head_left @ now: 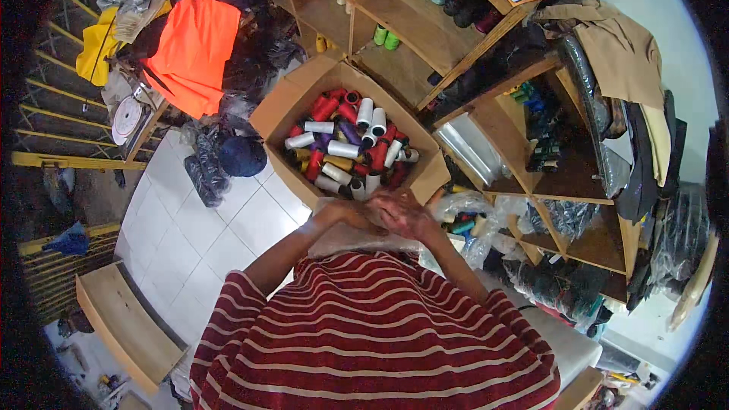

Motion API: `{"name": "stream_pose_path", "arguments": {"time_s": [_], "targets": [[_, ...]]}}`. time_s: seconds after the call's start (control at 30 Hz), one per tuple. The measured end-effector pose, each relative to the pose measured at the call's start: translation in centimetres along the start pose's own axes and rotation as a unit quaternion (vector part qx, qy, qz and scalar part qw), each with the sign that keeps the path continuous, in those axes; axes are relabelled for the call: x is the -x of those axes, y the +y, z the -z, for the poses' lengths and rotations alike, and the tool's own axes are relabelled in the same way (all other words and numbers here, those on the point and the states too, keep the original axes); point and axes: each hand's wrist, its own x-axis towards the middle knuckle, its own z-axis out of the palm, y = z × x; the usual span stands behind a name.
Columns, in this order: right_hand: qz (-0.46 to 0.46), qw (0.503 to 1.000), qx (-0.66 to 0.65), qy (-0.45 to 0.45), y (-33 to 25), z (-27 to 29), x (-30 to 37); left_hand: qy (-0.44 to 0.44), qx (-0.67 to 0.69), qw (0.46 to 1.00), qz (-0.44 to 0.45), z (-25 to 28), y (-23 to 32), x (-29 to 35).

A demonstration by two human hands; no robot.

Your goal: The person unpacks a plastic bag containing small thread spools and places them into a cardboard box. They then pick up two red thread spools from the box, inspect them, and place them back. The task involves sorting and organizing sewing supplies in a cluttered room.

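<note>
My left hand [348, 214] and my right hand [401, 214] meet at the near edge of an open cardboard box [292, 95]. Both hands look closed, fingers bent toward each other, and what they pinch is too small or hidden to name. Beneath them, close to my striped shirt, spreads a piece of translucent plastic [353, 239]. Inside the box lies a jumbled heap of thread spools: red spools [325, 109], white spools [344, 149], a purple spool [349, 133] and a mustard one [339, 162]. The spools nearest my fingers are partly covered by my hands.
Wooden shelves [410, 38] with green, white and dark spools rise beyond the box. To the right, a shelf unit [577, 182] holds plastic-wrapped goods and folded cloth. Orange fabric [197, 53] hangs at the left, above dark bundles [205, 175] on white floor tiles [190, 220].
</note>
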Motion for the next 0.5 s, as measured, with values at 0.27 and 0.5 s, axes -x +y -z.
{"name": "stream_pose_path", "arguments": {"time_s": [0.27,0.5], "targets": [[-0.179,0.974,0.027,-0.134,7.4,-6.4,3.8,0.019,0.02,1.0,0.01,-0.6,-0.3,0.9],[-0.251,0.944,0.165,0.134,8.5,-3.6,3.0,0.017,0.005,0.999,0.04,-0.4,0.8,1.6]]}}
